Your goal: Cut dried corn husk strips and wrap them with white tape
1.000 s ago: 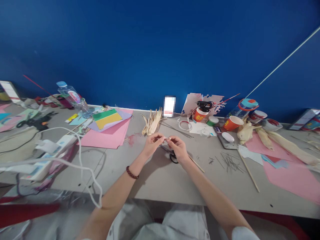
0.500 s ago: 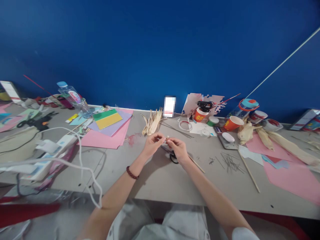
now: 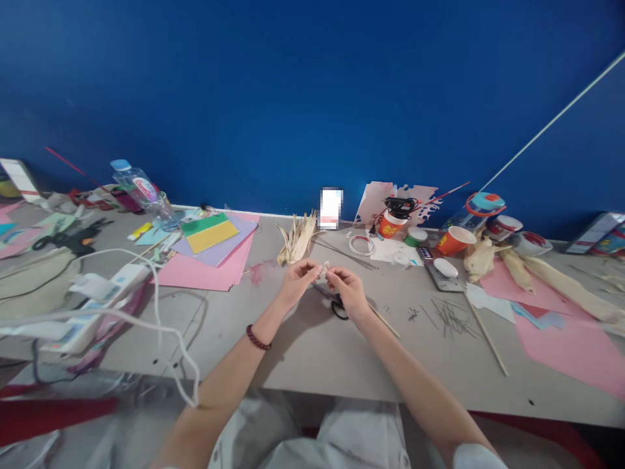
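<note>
Your left hand (image 3: 299, 281) has its thumb and forefinger pinched at one side of a small pale piece (image 3: 325, 268), and your right hand (image 3: 346, 285) pinches at the other side, so the piece sits between your two sets of fingertips, above the table (image 3: 322, 358). It is too small to make out its shape. Just below your right fingers lie scissors (image 3: 339, 307) with black handles, partly hidden by that hand. A wooden stick (image 3: 384, 320) emerges beside your right wrist. Beyond your left hand stands a bundle of dried husks (image 3: 295, 241); a tape roll (image 3: 362, 245) lies farther right. Well to the right, thin dark wires (image 3: 450, 318) are scattered; pink paper (image 3: 200, 273) lies to the left.
</note>
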The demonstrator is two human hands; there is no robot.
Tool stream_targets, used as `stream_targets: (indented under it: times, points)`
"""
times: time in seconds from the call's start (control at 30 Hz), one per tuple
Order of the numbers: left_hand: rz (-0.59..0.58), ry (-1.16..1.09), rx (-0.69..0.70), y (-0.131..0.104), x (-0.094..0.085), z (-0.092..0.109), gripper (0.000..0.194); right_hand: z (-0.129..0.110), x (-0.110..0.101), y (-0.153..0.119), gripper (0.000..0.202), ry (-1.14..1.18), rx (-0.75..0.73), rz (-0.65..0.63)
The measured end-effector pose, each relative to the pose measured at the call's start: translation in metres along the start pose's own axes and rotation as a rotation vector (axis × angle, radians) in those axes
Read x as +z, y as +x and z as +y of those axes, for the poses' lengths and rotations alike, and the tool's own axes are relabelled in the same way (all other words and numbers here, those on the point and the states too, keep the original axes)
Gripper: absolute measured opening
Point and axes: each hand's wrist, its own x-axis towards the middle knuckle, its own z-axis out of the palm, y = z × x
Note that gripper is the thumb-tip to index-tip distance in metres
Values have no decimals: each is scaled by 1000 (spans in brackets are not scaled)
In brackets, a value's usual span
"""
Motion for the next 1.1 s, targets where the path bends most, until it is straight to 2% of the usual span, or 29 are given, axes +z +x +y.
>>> stream_targets:
  times: [0.23,0.47,0.67,1.1]
  points:
    - [0,4,-15,0,2,-1,24,0,-1,-1,26,14,-24,-44]
    - [-20,6,0,0,2,2,24,3,-1,1,24,30,-40,40]
    - [-26,15,-13,-1,1,1,26,3,0,2,26,36,-11,56]
    - [-14,-10,-26,-1,2,2,26,5,-2,2,27,157,34,-42]
